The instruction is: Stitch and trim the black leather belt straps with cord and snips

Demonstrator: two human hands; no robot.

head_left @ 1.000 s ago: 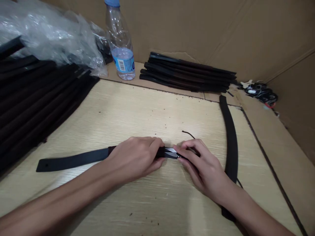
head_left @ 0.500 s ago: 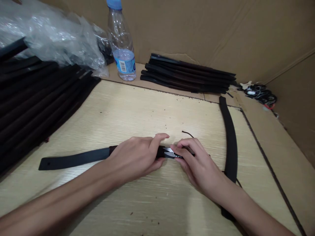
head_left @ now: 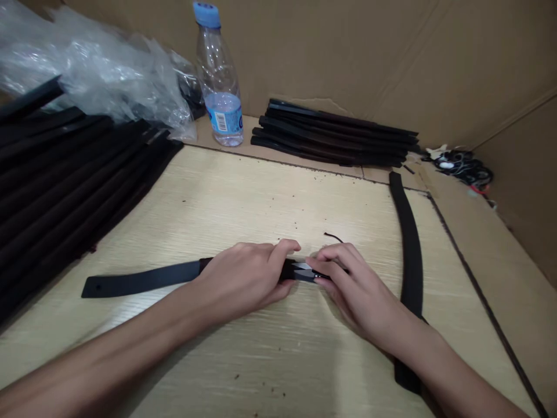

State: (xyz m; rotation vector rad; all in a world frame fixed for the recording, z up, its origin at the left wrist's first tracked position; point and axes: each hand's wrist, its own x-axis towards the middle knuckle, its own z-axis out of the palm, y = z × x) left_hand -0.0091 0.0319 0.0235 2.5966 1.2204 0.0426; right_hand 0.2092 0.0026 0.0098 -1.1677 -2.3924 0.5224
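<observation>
My left hand (head_left: 250, 273) is wrapped over the middle of a long, slightly curved black strip (head_left: 145, 280) lying across the table, its far-left end showing a small hole. Close to my left fingertips, my right hand (head_left: 348, 284) pinches a pair of small scissors (head_left: 303, 271), their silver blades lying over the strip and pointing left. My fingers cover the handles and the strip's right part. A thin black cord end (head_left: 333, 237) sticks out above my right hand. A second black strip (head_left: 408, 249) lies lengthwise at the right, partly under my right forearm.
Many dark strips (head_left: 65, 191) are piled at the left, below crumpled clear plastic (head_left: 117, 75). A water bottle (head_left: 221, 98) with a blue cap stands at the back, beside a stack of black strips (head_left: 335, 133). Tangled cords (head_left: 463, 171) sit in the back right corner near cardboard walls.
The whole view has shifted slightly. Both hands stay on the strip and scissors in nearly the same pose, with no clear change in the blades.
</observation>
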